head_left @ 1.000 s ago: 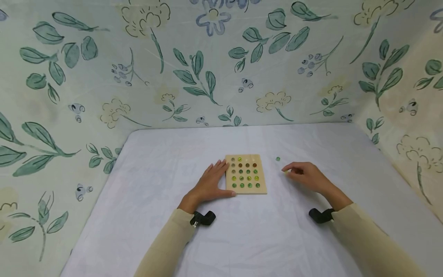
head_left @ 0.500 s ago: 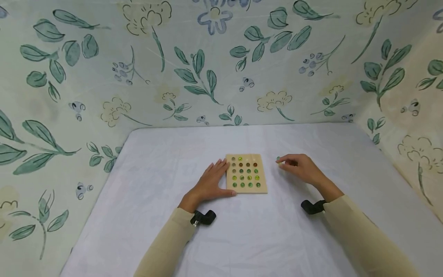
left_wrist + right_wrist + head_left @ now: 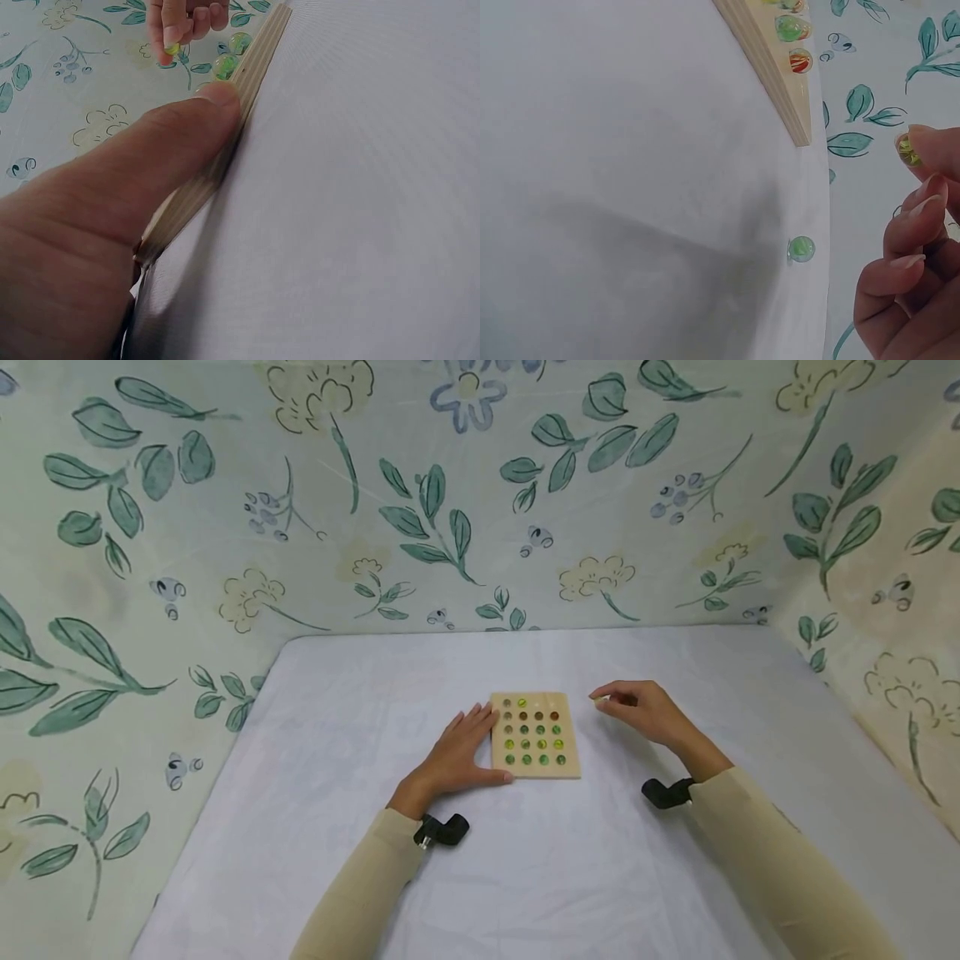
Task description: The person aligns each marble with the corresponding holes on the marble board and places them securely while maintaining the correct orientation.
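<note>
A square wooden board (image 3: 547, 702) carries several glass marbles in rows of holes, mostly green and yellow-green, with some dark red and clear ones. My left hand (image 3: 453, 762) lies along its left side with fingers extended. In the left wrist view, the thumb (image 3: 184, 131) presses at the board's near edge. To the right of the board, my right hand (image 3: 641, 714) is raised above the cloth and pinches a yellow-green marble (image 3: 909, 150) between thumb and index finger. A loose green marble (image 3: 801, 248) lies on the cloth under that hand, hidden in the head view.
A white cloth (image 3: 337, 710) covers the table. Behind and beside it hang floral-patterned sheets (image 3: 480, 527). Each wrist wears a black camera mount (image 3: 442, 831). At the board's back row, two marbles (image 3: 522, 702) sit on the left side.
My right hand has moved up and to the left, past the loose green marble, with the yellow-green marble still pinched. The left hand and board have kept their places.
</note>
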A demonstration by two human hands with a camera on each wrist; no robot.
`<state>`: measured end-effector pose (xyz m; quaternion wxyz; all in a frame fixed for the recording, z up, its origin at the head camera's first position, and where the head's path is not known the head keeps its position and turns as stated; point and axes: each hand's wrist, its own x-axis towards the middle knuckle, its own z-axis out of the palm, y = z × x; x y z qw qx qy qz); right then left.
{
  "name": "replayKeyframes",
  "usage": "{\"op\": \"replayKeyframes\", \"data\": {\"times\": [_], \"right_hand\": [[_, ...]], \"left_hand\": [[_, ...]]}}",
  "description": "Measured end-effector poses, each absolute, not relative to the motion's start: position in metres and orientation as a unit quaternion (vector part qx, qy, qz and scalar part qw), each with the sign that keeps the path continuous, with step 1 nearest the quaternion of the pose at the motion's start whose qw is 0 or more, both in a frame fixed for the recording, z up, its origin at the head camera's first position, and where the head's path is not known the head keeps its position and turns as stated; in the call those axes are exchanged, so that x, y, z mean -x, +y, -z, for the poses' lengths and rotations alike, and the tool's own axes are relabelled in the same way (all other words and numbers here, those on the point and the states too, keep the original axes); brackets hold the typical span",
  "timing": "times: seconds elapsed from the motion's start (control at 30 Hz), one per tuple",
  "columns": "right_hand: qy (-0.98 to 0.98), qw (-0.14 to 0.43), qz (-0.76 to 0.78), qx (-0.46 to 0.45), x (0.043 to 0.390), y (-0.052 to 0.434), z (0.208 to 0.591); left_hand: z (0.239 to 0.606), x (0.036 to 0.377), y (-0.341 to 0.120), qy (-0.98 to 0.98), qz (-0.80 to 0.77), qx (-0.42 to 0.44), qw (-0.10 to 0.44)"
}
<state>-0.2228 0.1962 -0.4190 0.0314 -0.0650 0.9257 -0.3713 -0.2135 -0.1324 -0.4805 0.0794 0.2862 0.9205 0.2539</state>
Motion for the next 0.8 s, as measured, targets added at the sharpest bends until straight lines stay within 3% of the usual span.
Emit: {"op": "replayKeyframes", "data": {"times": [0.8], "right_hand": [[0.913,0.027,0.393,0.105,0.248,0.165,0.422]], "left_hand": [[0.481,0.214,-0.133,0.921,-0.255,-0.284,0.082]]}}
